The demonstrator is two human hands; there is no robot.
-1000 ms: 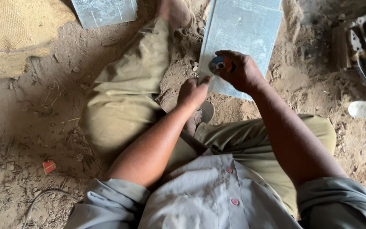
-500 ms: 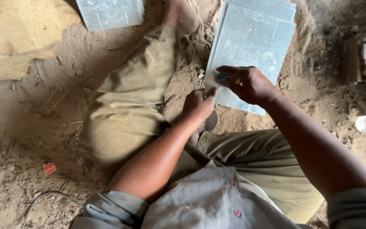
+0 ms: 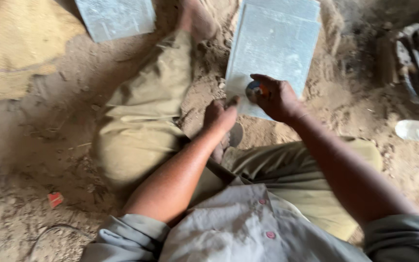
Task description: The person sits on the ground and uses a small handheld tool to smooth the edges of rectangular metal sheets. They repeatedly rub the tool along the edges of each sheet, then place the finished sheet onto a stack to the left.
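I sit on sandy ground with one leg stretched ahead. A grey stone slab (image 3: 277, 43) lies flat in front of me. My right hand (image 3: 276, 99) rests on the slab's near edge and grips a small round grey and orange object (image 3: 256, 90). My left hand (image 3: 219, 116) sits just left of it, its fingertips touching the slab's near left corner, holding nothing that I can see. The frame is blurred.
A second grey slab (image 3: 115, 18) lies at the top left, beside a tan sack (image 3: 13, 46). Dark metal tools (image 3: 410, 58) lie at the right, with a clear plastic bottle (image 3: 418, 130) below them. A small red scrap (image 3: 55, 198) and a cable (image 3: 49, 233) lie at the lower left.
The view has drifted, so the slab and both hands sit a little lower in the frame. The hands keep their hold at the slab's near edge.
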